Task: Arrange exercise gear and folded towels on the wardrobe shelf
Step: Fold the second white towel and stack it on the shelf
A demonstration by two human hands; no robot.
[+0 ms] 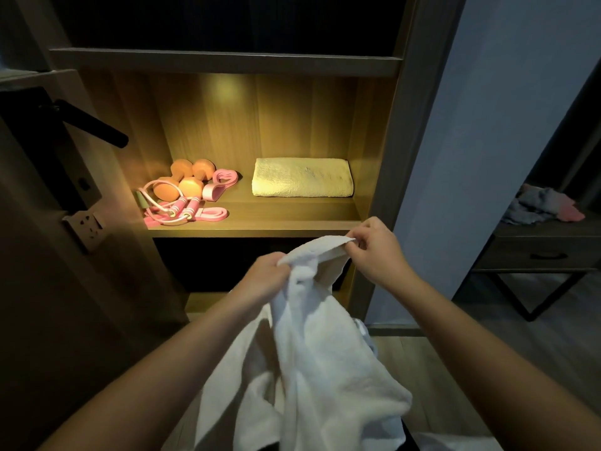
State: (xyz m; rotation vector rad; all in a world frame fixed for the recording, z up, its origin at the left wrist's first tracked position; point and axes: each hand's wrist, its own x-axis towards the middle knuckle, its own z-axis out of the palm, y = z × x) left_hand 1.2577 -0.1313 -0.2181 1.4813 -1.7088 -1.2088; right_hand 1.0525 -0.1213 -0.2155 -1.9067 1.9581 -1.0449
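A loose white towel (pixel 318 353) hangs unfolded in front of the wardrobe. My left hand (pixel 265 281) grips its top edge in a bunch, and my right hand (pixel 374 249) pinches a corner of the same edge further right. On the lit wardrobe shelf (pixel 276 219) a folded towel (pixel 302 177) lies at the right. At the left of the shelf sit two orange dumbbells (pixel 185 180), a pink skipping rope (pixel 172 206), a pink resistance band (pixel 211 213) and a pink heart-shaped grip trainer (pixel 221 182).
A door with a black lever handle (pixel 94 125) and a wall socket (pixel 87 224) stands at the left. At the right a dark side table (pixel 533 252) carries a heap of clothes (pixel 540 206). A dark compartment lies below the shelf.
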